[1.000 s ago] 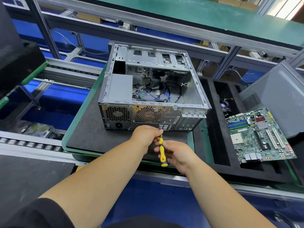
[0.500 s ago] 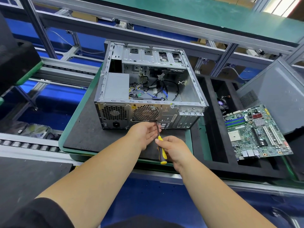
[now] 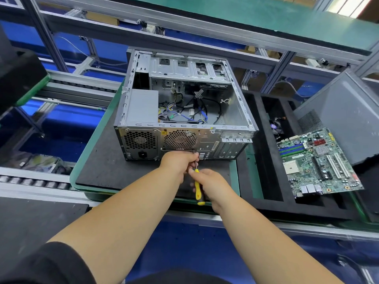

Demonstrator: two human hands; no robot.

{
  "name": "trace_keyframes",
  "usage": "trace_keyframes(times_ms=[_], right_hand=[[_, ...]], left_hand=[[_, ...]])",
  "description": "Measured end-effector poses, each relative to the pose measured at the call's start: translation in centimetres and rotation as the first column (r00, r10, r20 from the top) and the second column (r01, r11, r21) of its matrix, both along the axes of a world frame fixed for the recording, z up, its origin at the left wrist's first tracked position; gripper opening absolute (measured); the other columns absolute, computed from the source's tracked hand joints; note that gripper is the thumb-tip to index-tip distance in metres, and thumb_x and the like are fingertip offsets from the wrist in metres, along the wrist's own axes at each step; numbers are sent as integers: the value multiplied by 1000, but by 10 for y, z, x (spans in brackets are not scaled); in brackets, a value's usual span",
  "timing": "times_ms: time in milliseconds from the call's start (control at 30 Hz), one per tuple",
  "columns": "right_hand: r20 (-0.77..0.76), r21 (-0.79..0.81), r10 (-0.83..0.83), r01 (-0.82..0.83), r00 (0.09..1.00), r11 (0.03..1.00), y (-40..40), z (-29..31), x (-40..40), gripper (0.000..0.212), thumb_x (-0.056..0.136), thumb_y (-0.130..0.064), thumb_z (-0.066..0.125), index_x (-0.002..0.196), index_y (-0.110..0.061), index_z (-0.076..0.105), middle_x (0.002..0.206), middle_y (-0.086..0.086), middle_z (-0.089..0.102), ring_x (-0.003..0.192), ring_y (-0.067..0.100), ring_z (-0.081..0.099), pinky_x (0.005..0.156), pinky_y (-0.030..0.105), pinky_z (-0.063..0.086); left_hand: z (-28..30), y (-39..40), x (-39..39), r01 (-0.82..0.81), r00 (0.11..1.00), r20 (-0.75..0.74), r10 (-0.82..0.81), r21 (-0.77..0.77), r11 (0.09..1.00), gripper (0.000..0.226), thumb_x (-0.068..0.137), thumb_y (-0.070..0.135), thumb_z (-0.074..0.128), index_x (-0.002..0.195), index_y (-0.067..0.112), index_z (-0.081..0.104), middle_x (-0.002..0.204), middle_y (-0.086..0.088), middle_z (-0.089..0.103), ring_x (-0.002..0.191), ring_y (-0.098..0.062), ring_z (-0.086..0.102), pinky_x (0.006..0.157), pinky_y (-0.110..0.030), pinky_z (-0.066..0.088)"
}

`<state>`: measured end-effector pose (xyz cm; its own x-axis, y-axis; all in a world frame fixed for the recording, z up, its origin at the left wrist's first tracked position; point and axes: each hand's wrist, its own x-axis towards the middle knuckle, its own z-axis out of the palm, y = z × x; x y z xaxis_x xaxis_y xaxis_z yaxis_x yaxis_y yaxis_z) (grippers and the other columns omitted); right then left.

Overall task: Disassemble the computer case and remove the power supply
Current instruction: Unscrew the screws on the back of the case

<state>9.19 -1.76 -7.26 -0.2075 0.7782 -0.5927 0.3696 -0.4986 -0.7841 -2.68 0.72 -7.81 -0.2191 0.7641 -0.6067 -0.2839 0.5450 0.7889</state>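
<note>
Head camera view: two hands work at the rear panel of one open computer case point(image 3: 184, 111) lying on a dark mat on the desk point(image 3: 92, 140). The right hand point(image 3: 213, 186) curls around the yellow handle of one screwdriver point(image 3: 198, 188), its thin shaft angling up to the panel just below the round fan grille point(image 3: 180, 139). The left hand point(image 3: 180, 163) curls its fingers around the shaft near the tip, knuckles touching the panel.

Inside the case, one grey power supply point(image 3: 142, 106) sits in the near-left corner, behind its own honeycomb vent, beside a tangle of black, blue and yellow cables point(image 3: 184, 113); drive bays line the far wall.

To the right, one black foam tray point(image 3: 264, 181) holds one green motherboard point(image 3: 315, 160), tilted on its edge, and a small fan point(image 3: 275, 128) lies in a far compartment. One grey side panel point(image 3: 344, 113) leans at far right.

Compared with half a second ago, the right hand has slid slightly lower on the handle, and the tip remains at the same spot.
</note>
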Motion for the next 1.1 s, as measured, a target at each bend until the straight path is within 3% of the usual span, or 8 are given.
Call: trace_keyframes(times_ms=[100,233,333,633,700,833,933,1100], right_hand=[[-251,-184,-72,26,965,983,-4,-1,4,41,104,-39,41,105,-6,65,75,7,70,61,18,60,57,27,49],[-345,-208,-112,41,932,977,-9,-2,9,41,107,-29,35,107,-3,66,79,9,72,62,19,61,57,27,51],[-337,-189,-121,59,934,980,-8,-1,10,33,104,-26,44,108,-3,67,80,8,73,63,18,63,57,27,52],[-261,-164,-143,102,955,981,-5,-5,7,16,95,-25,63,96,-9,64,68,2,67,56,13,62,48,22,49],[-236,-145,-141,109,962,983,-4,-5,7,18,92,-27,67,96,-10,62,71,3,64,56,12,61,48,22,48],[-175,-98,-143,127,974,987,-2,-7,6,29,86,-30,75,100,-9,60,72,2,59,53,9,61,48,23,49],[-181,-104,-166,148,969,983,-2,-9,5,28,85,-28,76,97,-11,58,70,0,57,50,8,58,46,23,47],[-247,-182,-270,229,931,956,-1,-11,3,22,87,-29,73,89,-14,58,64,1,56,48,12,52,47,25,44]], left_hand=[[-1,0,0,-40,998,42,40,2,999,24,91,13,65,67,11,66,60,-1,61,57,-12,48,58,-22,41],[-1,0,1,-64,995,73,63,17,998,23,93,9,61,70,11,66,68,-2,64,61,-10,50,58,-19,41],[1,0,1,-67,995,78,67,5,998,23,95,9,57,75,12,67,71,-1,66,61,-9,50,57,-18,44],[3,0,1,-68,983,172,64,19,998,20,100,4,46,113,0,61,83,0,66,70,-8,61,59,-15,48],[3,-1,0,-88,972,219,84,9,996,18,100,3,46,110,2,61,83,0,68,72,-11,64,63,-18,50],[4,-4,-2,-113,942,313,123,-49,992,17,99,11,48,96,7,64,73,1,72,71,-10,67,55,-18,52],[4,-4,-5,-151,916,358,181,-111,982,18,99,16,50,89,12,64,64,3,72,74,-8,66,62,-20,49],[6,-1,-6,-162,897,388,210,-154,975,13,96,19,56,88,15,64,61,4,71,72,-5,65,62,-20,46]])
